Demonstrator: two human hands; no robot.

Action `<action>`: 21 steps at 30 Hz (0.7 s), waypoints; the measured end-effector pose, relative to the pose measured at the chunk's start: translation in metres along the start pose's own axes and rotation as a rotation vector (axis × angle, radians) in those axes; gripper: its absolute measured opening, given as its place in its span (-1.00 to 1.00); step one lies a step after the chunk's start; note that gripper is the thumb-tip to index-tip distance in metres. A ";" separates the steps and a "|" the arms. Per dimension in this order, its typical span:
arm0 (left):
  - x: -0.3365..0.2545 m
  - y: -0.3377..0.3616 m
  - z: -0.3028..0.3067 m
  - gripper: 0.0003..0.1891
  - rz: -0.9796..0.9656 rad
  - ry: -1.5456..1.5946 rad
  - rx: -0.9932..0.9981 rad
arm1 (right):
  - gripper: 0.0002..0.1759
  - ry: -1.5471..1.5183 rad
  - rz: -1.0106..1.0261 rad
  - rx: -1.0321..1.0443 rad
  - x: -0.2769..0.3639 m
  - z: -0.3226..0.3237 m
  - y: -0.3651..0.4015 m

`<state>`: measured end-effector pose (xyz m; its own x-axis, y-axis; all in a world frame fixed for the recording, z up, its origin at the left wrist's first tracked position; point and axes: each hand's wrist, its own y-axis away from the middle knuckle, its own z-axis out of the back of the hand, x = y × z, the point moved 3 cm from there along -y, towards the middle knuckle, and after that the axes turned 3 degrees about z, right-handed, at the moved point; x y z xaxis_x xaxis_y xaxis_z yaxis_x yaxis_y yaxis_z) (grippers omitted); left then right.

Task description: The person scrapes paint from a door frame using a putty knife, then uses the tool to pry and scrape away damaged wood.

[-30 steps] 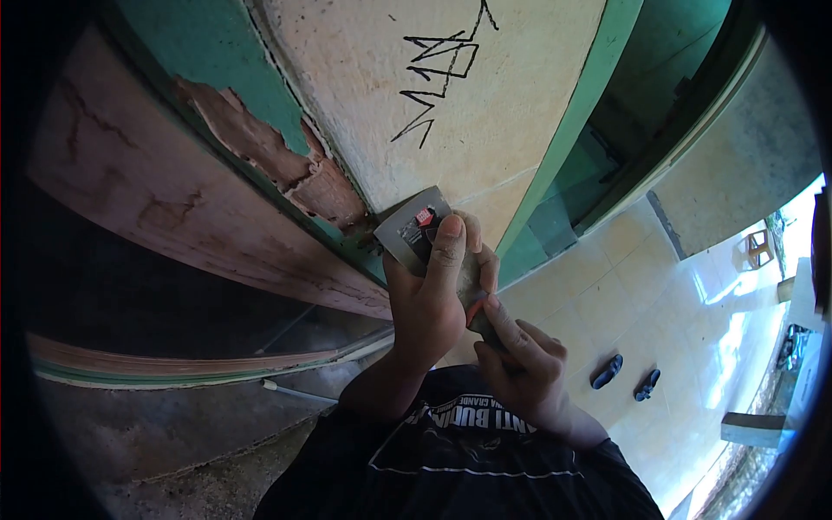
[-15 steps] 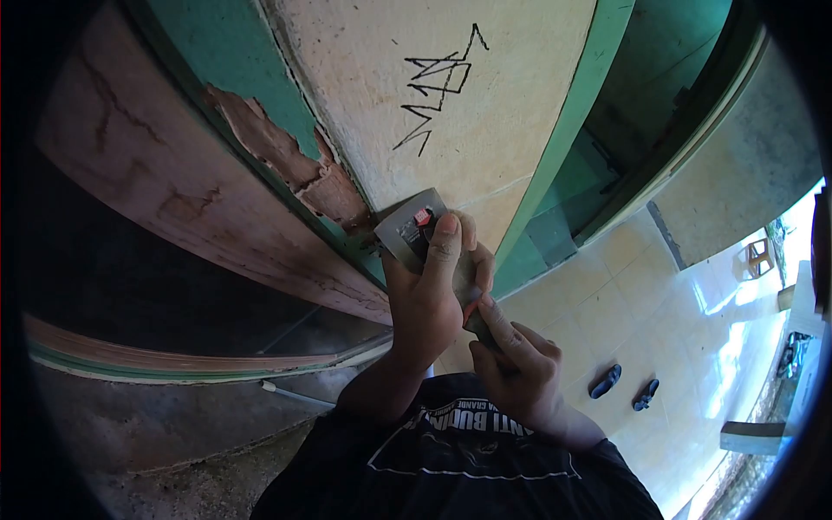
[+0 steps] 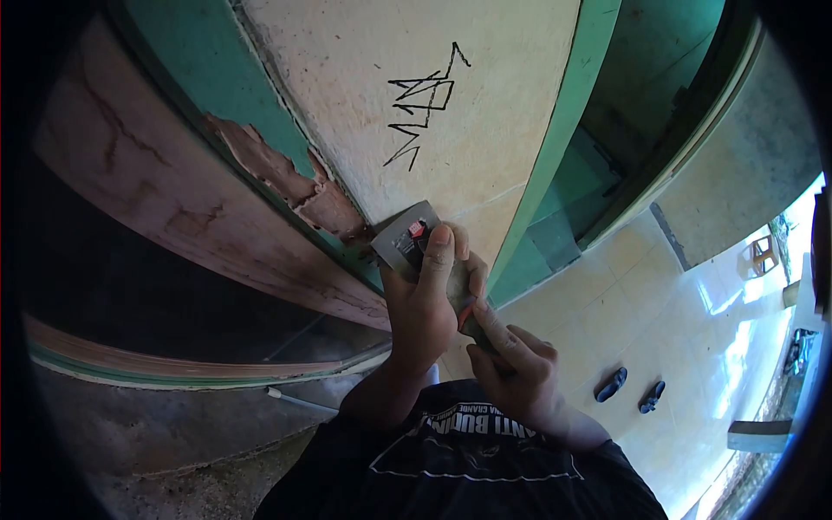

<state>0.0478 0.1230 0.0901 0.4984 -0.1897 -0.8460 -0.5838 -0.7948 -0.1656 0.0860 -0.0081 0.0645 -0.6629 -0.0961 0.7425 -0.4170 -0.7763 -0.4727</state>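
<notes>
A putty knife [image 3: 400,243] with a wide grey metal blade and a small red label is between my two hands in the head view. My left hand [image 3: 422,303] is closed around the blade, its thumb lying on the flat face. The blade's broad end sits close to the wall corner, near the bottom of the chipped plaster; whether it touches cannot be made out. Lower right, my right hand [image 3: 524,373] is closed at the dark handle [image 3: 474,326], which shows an orange-red part. Fingers hide much of the handle.
Ahead is a cream wall [image 3: 485,139] with a black scribble. Green paint and a broken, exposed patch [image 3: 282,178] run along its left edge. A green-framed doorway [image 3: 563,113] stands right. Two dark sandals [image 3: 611,385] lie on the tiled floor [image 3: 598,312].
The wall and its scribble have shifted slightly left and down in view. Both hands keep the same hold on the putty knife, which appears a little lower and further left.
</notes>
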 end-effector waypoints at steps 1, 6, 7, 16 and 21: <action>-0.001 -0.002 -0.001 -0.70 0.006 0.006 -0.004 | -0.29 0.004 -0.006 0.006 0.001 0.000 -0.001; -0.002 0.000 -0.002 -0.71 0.027 0.026 0.047 | -0.31 0.015 -0.006 0.010 0.002 0.005 0.000; -0.002 0.000 -0.001 -0.71 0.018 0.026 0.055 | -0.31 0.018 0.003 0.002 0.002 0.005 -0.001; 0.002 0.001 -0.001 -0.74 0.017 -0.009 0.035 | -0.31 0.010 -0.014 -0.023 0.002 0.003 0.002; -0.006 -0.001 -0.007 -0.74 -0.011 0.019 0.020 | -0.30 0.015 -0.023 -0.013 0.008 0.005 -0.002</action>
<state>0.0501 0.1212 0.0984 0.5169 -0.1919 -0.8342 -0.5904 -0.7856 -0.1851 0.0849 -0.0106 0.0737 -0.6623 -0.0690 0.7461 -0.4402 -0.7699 -0.4620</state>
